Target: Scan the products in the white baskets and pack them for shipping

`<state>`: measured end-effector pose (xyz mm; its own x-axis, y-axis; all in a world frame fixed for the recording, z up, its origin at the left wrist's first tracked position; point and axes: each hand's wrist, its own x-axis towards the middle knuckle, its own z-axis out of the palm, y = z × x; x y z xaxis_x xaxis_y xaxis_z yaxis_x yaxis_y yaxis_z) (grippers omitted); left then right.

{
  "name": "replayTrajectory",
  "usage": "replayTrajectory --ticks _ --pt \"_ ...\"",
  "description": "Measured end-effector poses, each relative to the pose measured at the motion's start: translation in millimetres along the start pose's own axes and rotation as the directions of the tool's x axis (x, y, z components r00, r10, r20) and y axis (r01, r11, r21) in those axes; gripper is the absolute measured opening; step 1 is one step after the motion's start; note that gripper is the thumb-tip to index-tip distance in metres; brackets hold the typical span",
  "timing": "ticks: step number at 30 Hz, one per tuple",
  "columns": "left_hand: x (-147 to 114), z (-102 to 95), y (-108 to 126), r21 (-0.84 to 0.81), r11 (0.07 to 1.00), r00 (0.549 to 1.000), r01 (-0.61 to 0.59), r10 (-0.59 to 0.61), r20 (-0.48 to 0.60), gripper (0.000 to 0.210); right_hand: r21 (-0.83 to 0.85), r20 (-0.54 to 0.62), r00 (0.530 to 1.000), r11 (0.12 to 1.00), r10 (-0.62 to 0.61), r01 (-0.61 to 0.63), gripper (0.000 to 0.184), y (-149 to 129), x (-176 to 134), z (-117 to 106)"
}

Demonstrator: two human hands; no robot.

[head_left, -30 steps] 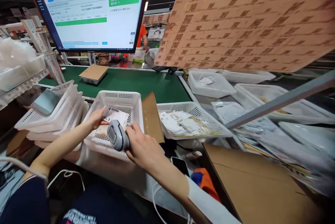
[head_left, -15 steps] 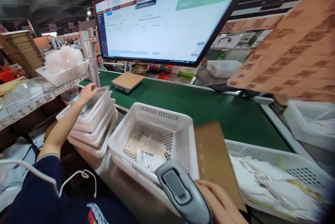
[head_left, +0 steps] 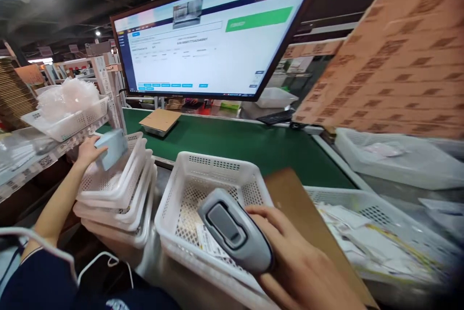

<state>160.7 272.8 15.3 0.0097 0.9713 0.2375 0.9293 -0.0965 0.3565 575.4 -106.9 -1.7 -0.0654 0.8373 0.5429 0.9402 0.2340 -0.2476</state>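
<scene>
My left hand (head_left: 89, 151) is closed round the left end of a light blue box (head_left: 115, 148), which is tilted at the top of a stack of white plastic baskets (head_left: 121, 187). My right hand (head_left: 290, 247) grips a grey barcode scanner (head_left: 234, 232) above the near right side of another white basket (head_left: 213, 160). Inside that basket lies a white label with a barcode (head_left: 208, 240), partly covered by the scanner. Brown cardboard (head_left: 290, 189) stands against the basket's right side, partly behind my right hand.
A green conveyor belt (head_left: 217, 136) runs behind the baskets, carrying a cardboard-topped tray (head_left: 159, 120). A large monitor (head_left: 203, 54) hangs above it. At right, a basket (head_left: 373, 213) holds white packets. On the left shelf, a basket (head_left: 78, 119) holds clear plastic bags.
My left hand has moved left and down from the stack's far rim onto the light blue box, which now shows raised. My right hand has brought the scanner up and left over the basket.
</scene>
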Motion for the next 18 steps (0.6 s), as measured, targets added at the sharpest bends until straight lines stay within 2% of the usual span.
replayTrajectory --ticks 2,5,7,9,12,14,16,18 --pt "-14 -20.8 22 -0.121 0.982 0.978 -0.145 0.124 -0.165 0.064 -0.023 -0.035 0.996 0.997 -0.079 0.078 0.046 -1 20 -9" --pt "-44 -44.4 62 -0.307 0.872 0.900 -0.381 0.275 -0.337 0.063 -0.098 -0.108 0.990 0.992 -0.086 0.076 0.044 -2 43 -22" --pt "-66 -50.3 91 -0.387 0.768 0.849 -0.511 0.380 -0.367 0.064 -0.117 -0.083 0.996 0.993 -0.042 0.032 0.043 -1 49 -32" --pt "-88 -47.5 121 -0.443 0.689 0.819 -0.573 0.456 -0.349 0.065 -0.111 -0.023 1.000 0.994 0.007 -0.010 0.042 2 45 -44" --pt "-116 -31.0 162 -0.502 0.617 0.790 -0.606 0.541 -0.288 0.065 -0.088 -0.044 0.995 0.992 0.091 -0.095 0.038 13 21 -61" --pt "-130 -13.1 182 -0.527 0.613 0.792 -0.589 0.568 -0.225 0.067 -0.040 -0.061 0.987 0.988 0.146 -0.149 0.035 25 -4 -73" --pt "-141 12.3 198 -0.542 0.663 0.827 -0.516 0.550 -0.114 0.073 0.017 -0.070 0.979 0.982 0.189 -0.189 0.033 41 -30 -89" --pt "-149 47.1 208 -0.555 0.731 0.865 -0.396 0.500 0.041 0.081 0.054 -0.092 0.973 0.977 0.211 -0.207 0.035 62 -55 -109"
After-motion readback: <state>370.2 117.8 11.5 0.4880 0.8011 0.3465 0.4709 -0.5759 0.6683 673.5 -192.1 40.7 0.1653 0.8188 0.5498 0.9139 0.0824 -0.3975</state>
